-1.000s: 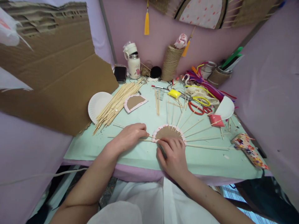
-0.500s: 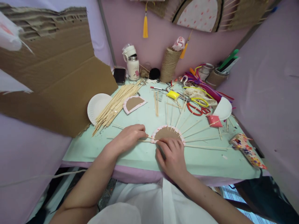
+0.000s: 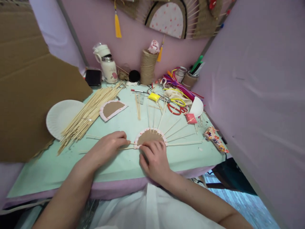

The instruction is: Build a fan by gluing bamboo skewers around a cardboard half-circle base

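Note:
A half circle of brown cardboard (image 3: 150, 136) with a pink-spotted fabric border lies flat near the table's front edge. Several thin bamboo skewers fan out from its curved side. Between the fingertips of my left hand (image 3: 111, 147) is a skewer (image 3: 92, 137), its inner end at the border's left side. A second skewer (image 3: 126, 148) lies just below, running under my left forearm. My right hand (image 3: 154, 156) is bent over the straight lower edge of the half circle, fingertips pressed on it and hiding part of it.
Left of my hands are a skewer bundle (image 3: 88, 116), a paper plate (image 3: 60, 117), a second cardboard half circle (image 3: 113, 109) and a large cardboard sheet (image 3: 30, 82). Red scissors (image 3: 175, 109), a yellow packet (image 3: 154, 97) and a twine roll (image 3: 147, 67) are farther back. A flower-patterned glue gun (image 3: 215, 140) lies right.
The view has swung, so everything on the table appears farther left. Both hands keep nearly the same place on the half circle and the skewer.

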`<state>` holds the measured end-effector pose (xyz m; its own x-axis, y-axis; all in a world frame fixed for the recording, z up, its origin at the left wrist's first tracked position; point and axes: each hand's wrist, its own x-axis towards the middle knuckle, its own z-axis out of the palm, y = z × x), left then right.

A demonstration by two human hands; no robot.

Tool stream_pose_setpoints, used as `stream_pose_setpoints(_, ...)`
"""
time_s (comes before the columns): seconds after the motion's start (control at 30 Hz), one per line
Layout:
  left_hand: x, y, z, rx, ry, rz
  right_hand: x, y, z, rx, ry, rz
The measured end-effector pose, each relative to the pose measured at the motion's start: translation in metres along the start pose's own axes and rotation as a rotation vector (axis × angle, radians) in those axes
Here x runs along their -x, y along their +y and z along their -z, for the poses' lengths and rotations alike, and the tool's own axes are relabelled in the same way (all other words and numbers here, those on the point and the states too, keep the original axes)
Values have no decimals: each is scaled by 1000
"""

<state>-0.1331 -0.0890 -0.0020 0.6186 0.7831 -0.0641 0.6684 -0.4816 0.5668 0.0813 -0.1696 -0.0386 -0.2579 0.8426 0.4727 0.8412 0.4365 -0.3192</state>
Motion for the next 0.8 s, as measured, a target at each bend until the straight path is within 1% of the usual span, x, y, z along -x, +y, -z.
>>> stream_pose_setpoints(0.07,0,-2,-1,-15,-2,-11,0,0,0,11,3,-3)
stream_pose_setpoints(0.23,0,0,0,-18,-18,11,0,-1,1,-4,17,2)
stream_pose_setpoints(0.47,-1,1,-1,33,-1,61,0,0,1,-5,10,5)
stream_pose_setpoints(0.8,0,14,5,100,10,137,2,0,1,-49,22,7)
